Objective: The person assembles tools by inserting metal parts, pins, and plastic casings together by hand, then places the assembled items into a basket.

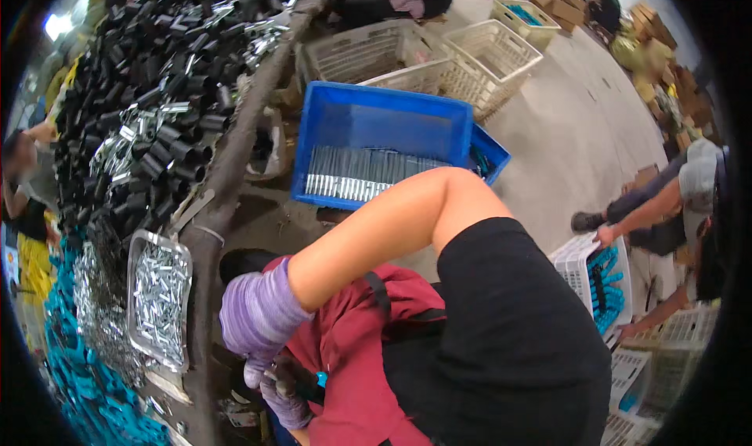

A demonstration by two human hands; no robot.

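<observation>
My right hand (254,321), in a purple striped glove, reaches down across my front with its fingers bent together. Just below it my left hand (283,399), gloved the same way, is curled at the edge of my red apron (352,321). The hands meet around a small dark piece, mostly hidden by fingers and apron. A turquoise bit (322,379) shows right beside them. Nearest on the left is a metal tray (188,289) full of small silver pins, lying on the bench edge.
Black tubes (164,144), silver clips and turquoise handles (94,391) heap the bench. A blue crate (384,97) with rows of metal rods stands ahead, before white crates (489,54). At right another person's hands (607,236) grip a white basket (576,270) of turquoise parts.
</observation>
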